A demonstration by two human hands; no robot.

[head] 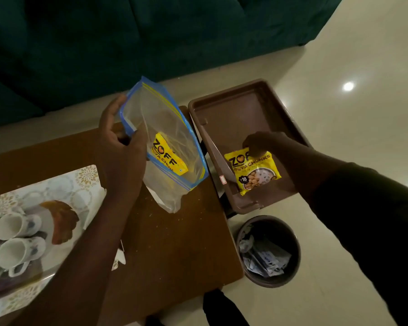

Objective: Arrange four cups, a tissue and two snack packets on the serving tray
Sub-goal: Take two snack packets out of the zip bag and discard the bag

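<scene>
- At far left, the white cups (pixel 14 238) lie on their sides, clustered inside a patterned box (pixel 57 184) on the wooden table (pixel 170 243). None is on the tray yet. Judgement: lifting one may set its neighbours rolling.
- Left of centre, the left hand (pixel 118 142) grips the blue-zip mouth of a clear plastic bag (pixel 165 128), held open above the table. One yellow snack packet (pixel 170 156) sits inside it.
- Judgement: the bag hangs slack; if the grip eases, the mouth may fold shut and block a one-handed reach.
- Right of centre, the brown serving tray (pixel 245 109) rests past the table's right edge on a support largely hidden. Judgement: weight placed toward its outer rim may tip it.
- The right hand (pixel 262 142) pinches the top edge of a second snack packet (pixel 254 171), which lies low in the tray's near end.
- Open room: the tray's far half is bare, enough for cups.
- Below the tray stands a bin (pixel 269 250); a packet slipping over the near rim could fall in.
- No tissue is identifiable.
</scene>
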